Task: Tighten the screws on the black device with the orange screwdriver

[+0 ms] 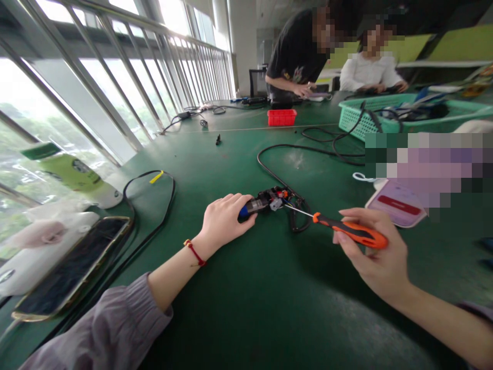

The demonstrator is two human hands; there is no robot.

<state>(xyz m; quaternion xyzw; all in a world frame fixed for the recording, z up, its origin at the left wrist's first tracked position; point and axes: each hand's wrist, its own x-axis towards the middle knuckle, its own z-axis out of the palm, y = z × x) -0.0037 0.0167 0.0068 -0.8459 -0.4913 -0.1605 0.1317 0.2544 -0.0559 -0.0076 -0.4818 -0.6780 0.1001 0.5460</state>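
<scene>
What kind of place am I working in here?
Probably an electronics workshop or shared office: an orange-and-black screwdriver at a small wired device, black cables across a long green table, and two people opposite.

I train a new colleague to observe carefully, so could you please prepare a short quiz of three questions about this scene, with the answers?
1. The handle of the screwdriver in the right hand is:
A) blue and white
B) orange and black
C) plain green

2. True or false: the red basket stands farther from the camera than the blue-ended device in the left hand.

3. Fill in the colour: the bracelet on the same arm as the left hand is mainly ____.

Key: 1 B; 2 true; 3 red.
</scene>
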